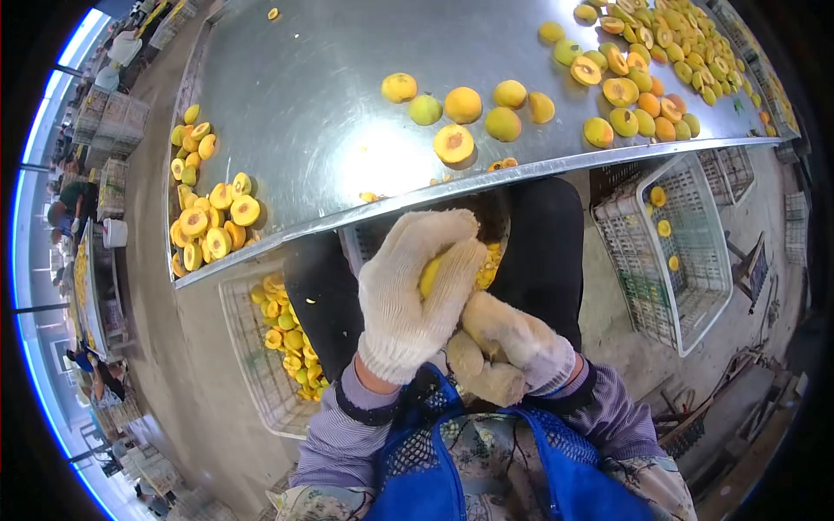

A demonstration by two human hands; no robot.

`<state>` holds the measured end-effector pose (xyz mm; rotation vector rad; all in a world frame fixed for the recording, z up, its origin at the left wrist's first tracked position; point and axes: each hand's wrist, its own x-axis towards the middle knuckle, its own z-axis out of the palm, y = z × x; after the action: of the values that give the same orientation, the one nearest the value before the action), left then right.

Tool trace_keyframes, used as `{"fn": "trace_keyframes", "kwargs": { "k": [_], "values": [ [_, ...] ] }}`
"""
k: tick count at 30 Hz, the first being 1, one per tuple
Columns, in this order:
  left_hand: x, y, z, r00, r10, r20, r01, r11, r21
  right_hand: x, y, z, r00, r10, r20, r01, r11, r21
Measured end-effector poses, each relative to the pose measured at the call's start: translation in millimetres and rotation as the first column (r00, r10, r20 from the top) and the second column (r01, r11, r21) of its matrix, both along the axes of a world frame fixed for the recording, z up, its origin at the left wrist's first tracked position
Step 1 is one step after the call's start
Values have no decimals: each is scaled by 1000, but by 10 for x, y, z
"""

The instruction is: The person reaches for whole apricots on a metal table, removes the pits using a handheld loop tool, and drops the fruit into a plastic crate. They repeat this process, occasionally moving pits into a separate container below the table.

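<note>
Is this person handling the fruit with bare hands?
No, the left hand, curled around a yellow fruit, and the right hand both wear pale cloth gloves.

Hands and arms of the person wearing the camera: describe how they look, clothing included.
The left hand wears an off-white knitted glove; the right hand wears a similar one with tan, soiled-looking areas. Purplish-grey, finely striped sleeves with dark cuffs cover the forearms.
</note>
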<state>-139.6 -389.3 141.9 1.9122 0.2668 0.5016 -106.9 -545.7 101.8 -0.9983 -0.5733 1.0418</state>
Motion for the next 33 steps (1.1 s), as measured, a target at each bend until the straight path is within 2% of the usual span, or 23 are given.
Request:
{"fn": "trace_keyframes", "kwargs": {
  "k": [1,2,3,5,8,9,11,12,13,14,15,16,17,18,20,22,23,24,27,28,29,30,33],
  "values": [
    [31,7,26,996,-24,-80,24,1000,-1,-13,0,-29,887,-175,427,176,984,36],
    [54,9,-12,999,-30,-45,31,999,39,11,-93,-105,517,-181,836,274,961,39],
    [74,4,-48,998,-32,-45,34,999,39,2,-96,-93,517,-182,837,276,960,38],
    [111,-9,-98,961,-46,273,-44,948,314,-8,-102,-11,839,-173,515,235,970,-57],
    [133,-7,-12,992,-78,98,56,977,207,-13,-118,139,982,-128,-142,108,984,-142],
    [141,5,4,992,-77,101,55,977,208,10,-123,172,982,-127,-139,108,984,-140],
    [145,35,26,979,-158,-127,105,933,-345,57,-132,204,955,-66,-290,-31,947,-318],
    [131,54,40,985,-174,-22,170,978,-121,20,-108,193,954,-67,-292,-30,948,-317],
    [135,80,-15,985,-174,-23,170,978,-121,-48,-65,176,985,-154,-84,129,961,-244],
    [149,114,-118,959,-236,156,245,968,-45,-84,-42,167,960,-255,118,270,953,-137],
    [170,131,-158,896,-304,325,307,951,43,-50,-43,188,959,-258,117,273,952,-136],
    [155,115,-164,896,-304,323,308,951,41,5,-59,230,877,-195,-438,123,975,-188],
    [148,87,-138,919,-271,285,328,928,-177,48,-70,254,508,-110,-855,-33,989,-147],
    [150,62,-103,938,-248,241,327,862,-387,71,-77,240,510,-109,-853,-33,989,-146],
    [131,-14,5,975,-204,89,222,847,-483,76,-97,171,479,64,-875,45,994,97],
    [135,8,28,985,-161,-66,97,824,-558,30,-87,120,483,-44,-875,38,999,-29],
    [147,69,7,976,-201,78,211,965,-156,8,-81,109,484,-151,-862,32,987,-155],
    [146,100,-6,938,-292,187,233,931,282,8,-71,153,483,-151,-862,28,987,-157],
    [183,75,54,960,-247,134,208,944,255,30,-23,207,543,-234,-807,51,968,-246],
    [210,75,99,959,-246,138,205,944,257,19,-11,59,444,65,-894,65,992,105],
    [225,68,154,972,-223,-72,212,968,-138,2,-14,-38,346,374,-860,118,892,436],
    [231,61,183,924,-270,-272,103,858,-503,4,-22,-62,347,375,-860,114,893,435],
    [175,7,111,971,-217,-97,170,919,-356,25,-72,-67,281,419,-863,128,875,467]
  ]
}}
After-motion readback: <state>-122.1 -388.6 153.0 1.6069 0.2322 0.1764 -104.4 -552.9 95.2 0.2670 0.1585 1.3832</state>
